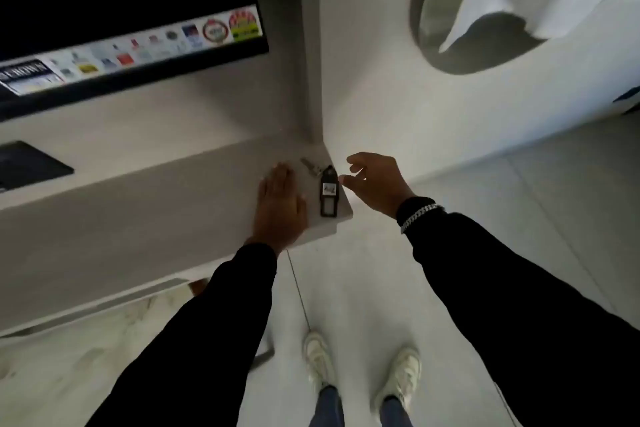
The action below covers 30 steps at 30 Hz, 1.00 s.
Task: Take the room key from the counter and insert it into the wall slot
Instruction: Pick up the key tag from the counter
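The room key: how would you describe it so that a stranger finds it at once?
Look at the pale counter, at its right corner by the wall. Between the flat left hand and the open right hand lies a black rectangular plastic key tag with a small metal key. Only it bears a white handwritten label.

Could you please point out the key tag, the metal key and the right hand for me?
Key tag (328, 196): head view, on its white label.
Metal key (308, 164): head view, on its blade.
Right hand (375, 182): head view, on the back of the hand.
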Available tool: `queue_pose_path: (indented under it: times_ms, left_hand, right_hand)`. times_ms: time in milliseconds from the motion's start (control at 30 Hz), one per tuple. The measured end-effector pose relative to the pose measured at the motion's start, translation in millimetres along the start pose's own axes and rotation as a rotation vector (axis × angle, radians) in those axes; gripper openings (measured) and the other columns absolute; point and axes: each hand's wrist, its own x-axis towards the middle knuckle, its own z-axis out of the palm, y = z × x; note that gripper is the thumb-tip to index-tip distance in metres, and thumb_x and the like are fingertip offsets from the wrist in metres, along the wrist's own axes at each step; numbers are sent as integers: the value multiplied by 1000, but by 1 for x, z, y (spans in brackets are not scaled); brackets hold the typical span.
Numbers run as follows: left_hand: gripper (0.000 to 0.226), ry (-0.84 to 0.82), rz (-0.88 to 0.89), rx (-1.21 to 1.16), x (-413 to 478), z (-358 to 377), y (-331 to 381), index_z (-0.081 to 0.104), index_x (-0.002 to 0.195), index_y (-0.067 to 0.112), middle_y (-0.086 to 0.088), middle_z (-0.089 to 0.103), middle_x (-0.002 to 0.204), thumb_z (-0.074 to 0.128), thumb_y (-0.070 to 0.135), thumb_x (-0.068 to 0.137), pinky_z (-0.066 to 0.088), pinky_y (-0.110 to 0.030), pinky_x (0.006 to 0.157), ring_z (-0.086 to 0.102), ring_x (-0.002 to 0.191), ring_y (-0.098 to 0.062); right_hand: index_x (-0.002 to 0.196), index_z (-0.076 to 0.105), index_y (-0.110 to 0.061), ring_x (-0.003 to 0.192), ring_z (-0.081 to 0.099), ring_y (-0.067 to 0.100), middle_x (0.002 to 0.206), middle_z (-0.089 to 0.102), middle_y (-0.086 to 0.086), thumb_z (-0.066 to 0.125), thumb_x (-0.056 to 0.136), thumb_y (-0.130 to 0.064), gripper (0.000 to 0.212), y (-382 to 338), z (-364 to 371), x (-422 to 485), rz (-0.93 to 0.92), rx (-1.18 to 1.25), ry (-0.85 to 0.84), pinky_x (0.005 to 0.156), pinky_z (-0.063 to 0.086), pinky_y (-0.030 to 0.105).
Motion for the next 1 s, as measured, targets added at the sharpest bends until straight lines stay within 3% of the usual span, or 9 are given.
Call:
queue_pose_path:
  times_ms: [67,200,300,433,533,667,767,867,1000]
  left_hand:
    - [64,33,23,108,3,8,-7,35,148,-6,-26,33,159,37,26,93,23,-59,123,31,150,-41]
    - [76,-16,15,196,6,14,-8,18,155,0,-20,18,167,20,44,93,12,-58,126,17,156,-36]
    - [76,-15,18,208,9,15,-9,18,155,1,-20,17,167,23,45,94,12,-58,126,16,156,-36]
    - [74,-7,10,224,9,16,-8,23,154,1,-21,22,165,33,44,95,16,-59,125,21,154,-36]
    - [75,-13,19,216,9,15,-9,24,153,-1,-22,24,165,37,44,95,18,-61,124,22,154,-38]
    - [76,-45,30,218,9,12,-8,19,155,0,-21,18,166,37,45,97,12,-62,126,15,156,-37]
    - [76,-72,10,200,9,9,-4,15,156,1,-19,12,168,40,44,99,6,-61,126,10,157,-35]
    - [77,-136,-17,166,10,6,7,11,156,0,-20,6,169,43,41,100,3,-60,125,4,157,-34]
    - [62,-231,123,66,4,6,44,22,153,-1,-22,11,167,42,27,103,10,-56,127,10,157,-34]
  right_hand:
    - [115,64,-8,95,65,24,103,72,10,73,78,-33,45,1,15,5,41,-31,-13,92,47,31]
    - [106,69,-7,89,67,25,95,74,11,77,73,-36,45,1,37,5,115,-18,12,86,47,30]
    - [91,74,-8,86,66,26,87,75,11,76,73,-34,31,1,40,9,109,-103,46,75,38,25]
    - [84,78,-13,82,68,24,83,77,12,80,68,-29,23,-2,31,11,224,-52,61,79,49,30]
    - [87,78,-14,67,63,20,79,74,13,80,67,-20,21,-2,19,7,383,192,32,76,54,33]
    - [92,72,3,56,50,16,69,61,11,75,76,-8,19,-7,2,-11,533,625,-8,51,51,19]
    - [87,72,0,58,51,15,73,62,12,71,80,-6,9,-9,-16,-30,556,829,-46,52,51,18]
    - [94,71,2,55,55,13,78,67,12,68,80,-5,16,-7,-36,-54,609,1021,-94,51,52,20]
    - [88,73,-1,55,60,13,74,70,10,70,78,-7,12,5,-69,-94,606,1170,-94,53,54,21]
